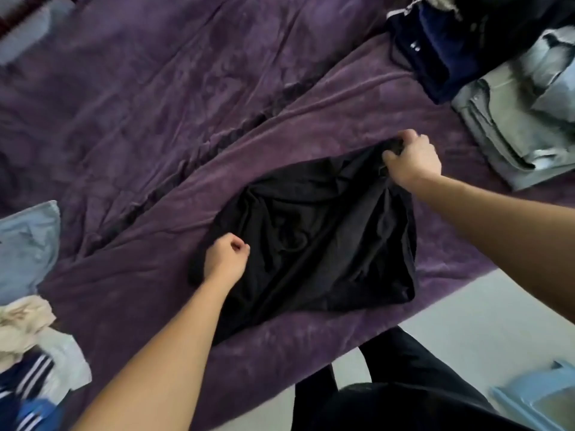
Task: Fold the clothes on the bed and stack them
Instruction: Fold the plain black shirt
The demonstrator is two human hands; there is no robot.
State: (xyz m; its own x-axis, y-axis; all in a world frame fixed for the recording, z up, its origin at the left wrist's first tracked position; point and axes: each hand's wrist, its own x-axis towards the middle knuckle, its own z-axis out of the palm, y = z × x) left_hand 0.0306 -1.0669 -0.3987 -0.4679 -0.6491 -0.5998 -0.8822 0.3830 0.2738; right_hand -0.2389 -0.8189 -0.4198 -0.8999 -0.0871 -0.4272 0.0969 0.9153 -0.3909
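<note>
Black garment lay mid-frame on the purple blanket; folded stack at 2 o'clock, unfolded pile at 8. Left hand gripped its 8 o'clock edge, right hand clutched the 1 o'clock corner. Advice: pull taut, smooth creases, fold with edges matched.

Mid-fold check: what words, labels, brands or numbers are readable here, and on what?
No text can be read.
Navy folded garment: small white marks, too blurred to read.
Striped garment: white stripes only.
Black garment, gripped by left hand and right hand: no lettering shows.
</note>
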